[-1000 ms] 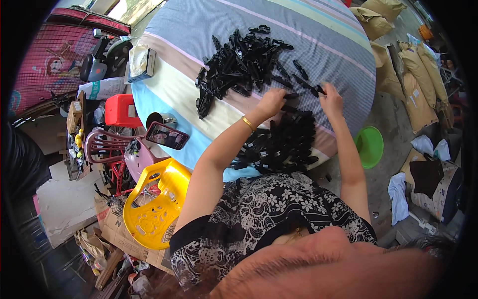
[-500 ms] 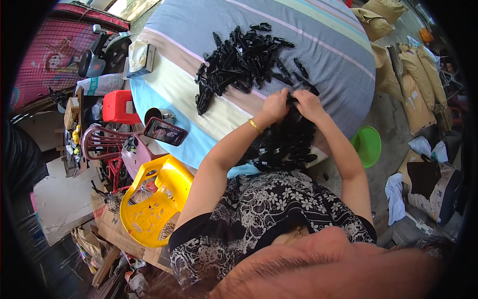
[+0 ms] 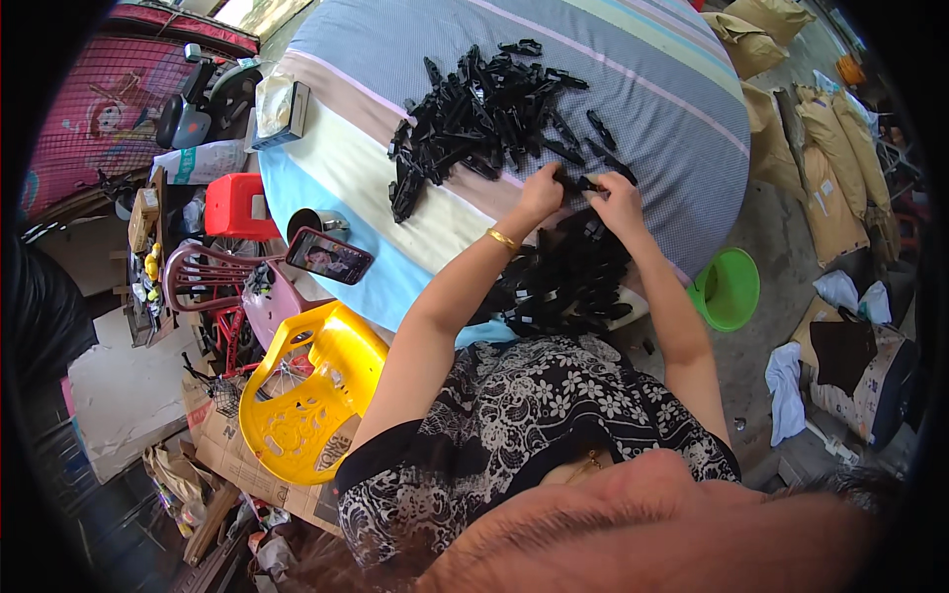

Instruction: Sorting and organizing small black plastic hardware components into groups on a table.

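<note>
My left hand (image 3: 541, 193), with a gold bangle at the wrist, is closed, its fingertips pinching a small black plastic piece. Close beside it, my right hand (image 3: 619, 204) is closed on another black plastic piece (image 3: 586, 184); the fingers hide most of both. Beyond my hands, a loose heap of long, narrow black plastic pieces (image 3: 484, 114) lies on the striped tablecloth. A few single pieces (image 3: 600, 129) lie at its right side. A second, denser pile of black pieces (image 3: 563, 277) sits at the near table edge, below my hands and against my body.
On the table's left are a tissue box (image 3: 280, 119), a metal cup (image 3: 321, 223) and a phone (image 3: 329, 257) leaning on it. A yellow chair (image 3: 297, 415) and a red stool (image 3: 237, 206) stand left. A green bucket (image 3: 730, 290) stands right, with brown sacks (image 3: 822, 188) beyond.
My hands have drawn a little apart, the left one shifting slightly left. A dark gap with black pieces now shows between the fingertips. The far heap looks the same.
</note>
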`<state>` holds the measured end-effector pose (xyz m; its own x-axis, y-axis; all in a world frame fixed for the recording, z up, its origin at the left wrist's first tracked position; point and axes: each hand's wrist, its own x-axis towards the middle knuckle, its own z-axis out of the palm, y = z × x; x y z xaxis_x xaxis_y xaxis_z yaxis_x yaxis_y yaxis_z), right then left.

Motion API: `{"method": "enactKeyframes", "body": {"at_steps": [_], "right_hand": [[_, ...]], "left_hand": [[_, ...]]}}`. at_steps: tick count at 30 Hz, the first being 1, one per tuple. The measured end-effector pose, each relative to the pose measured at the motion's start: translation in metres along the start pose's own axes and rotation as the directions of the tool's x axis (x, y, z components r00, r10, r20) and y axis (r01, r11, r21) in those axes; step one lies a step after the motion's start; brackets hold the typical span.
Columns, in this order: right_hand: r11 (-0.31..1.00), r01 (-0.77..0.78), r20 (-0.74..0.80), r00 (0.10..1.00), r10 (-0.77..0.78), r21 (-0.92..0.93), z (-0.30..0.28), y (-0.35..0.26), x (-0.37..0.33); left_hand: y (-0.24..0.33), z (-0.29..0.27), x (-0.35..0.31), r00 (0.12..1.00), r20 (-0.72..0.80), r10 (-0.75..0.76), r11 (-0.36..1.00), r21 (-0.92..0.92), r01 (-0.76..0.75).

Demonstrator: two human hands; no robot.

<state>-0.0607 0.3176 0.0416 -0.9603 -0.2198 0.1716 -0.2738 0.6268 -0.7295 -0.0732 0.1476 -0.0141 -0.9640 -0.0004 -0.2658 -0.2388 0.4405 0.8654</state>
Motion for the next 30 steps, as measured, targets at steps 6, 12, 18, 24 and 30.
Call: {"method": "enactKeyframes", "body": {"at_steps": [6,12,18,24,30], "right_hand": [[0.933,0.25,0.106,0.968,-0.23,-0.26,0.005,0.004,0.004],[0.904,0.317,0.156,0.946,-0.283,-0.285,0.002,-0.002,0.006],[0.892,0.371,0.15,0.928,-0.342,-0.26,0.03,-0.005,0.02],[0.93,0.349,0.186,0.927,-0.324,-0.118,0.014,-0.004,0.024],[0.961,0.017,-0.073,0.997,-0.039,-0.278,-0.039,0.037,0.008]], "left_hand": [[0.025,-0.026,-0.025,0.92,-0.076,0.386,0.82,0.485,-0.304],[0.005,-0.036,-0.012,0.86,-0.034,0.51,0.787,0.422,-0.45],[0.0,-0.039,-0.002,0.829,0.074,0.555,0.742,0.407,-0.533],[0.004,-0.042,0.0,0.822,0.114,0.557,0.738,0.386,-0.554],[0.006,-0.039,-0.024,0.813,0.321,0.485,0.762,0.301,-0.574]]}}
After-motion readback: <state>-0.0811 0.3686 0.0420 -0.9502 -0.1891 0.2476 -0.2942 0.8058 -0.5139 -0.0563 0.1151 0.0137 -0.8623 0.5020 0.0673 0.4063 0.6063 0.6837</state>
